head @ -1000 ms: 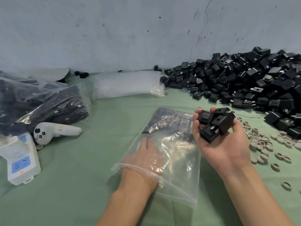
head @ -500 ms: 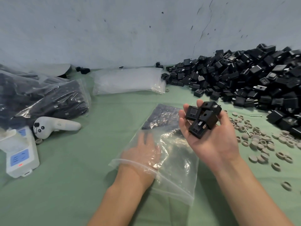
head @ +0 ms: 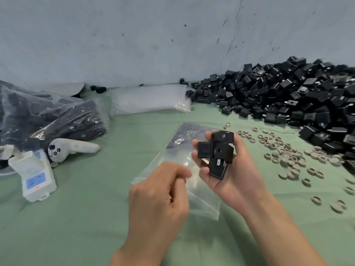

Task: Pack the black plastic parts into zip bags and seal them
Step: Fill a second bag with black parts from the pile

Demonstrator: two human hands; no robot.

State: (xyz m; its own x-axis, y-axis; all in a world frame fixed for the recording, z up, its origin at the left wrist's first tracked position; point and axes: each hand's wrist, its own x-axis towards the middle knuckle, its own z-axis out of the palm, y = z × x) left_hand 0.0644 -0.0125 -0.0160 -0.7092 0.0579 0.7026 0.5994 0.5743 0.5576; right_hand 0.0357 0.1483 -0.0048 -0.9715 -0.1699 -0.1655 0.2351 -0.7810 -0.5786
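A clear zip bag (head: 204,200) lies on the green cloth in front of me, with a few black parts showing through its far end (head: 192,133). My left hand (head: 159,194) is over the bag's near opening, fingers curled, thumb and forefinger pinching the film at the mouth. Palm up, my right hand (head: 235,181) hovers just right of the bag and cups several black plastic parts (head: 216,152). A large heap of the same black parts (head: 288,96) fills the right back of the table.
Grey rings (head: 288,156) are scattered right of the bag. A stack of empty bags (head: 149,100) lies at the back. Filled bags (head: 57,120) are piled at the left, with a white controller (head: 73,147) and a white device (head: 34,175) in front.
My left hand has come out of the bag and now pinches its mouth. My right hand has carried the parts leftward, closer to the bag.
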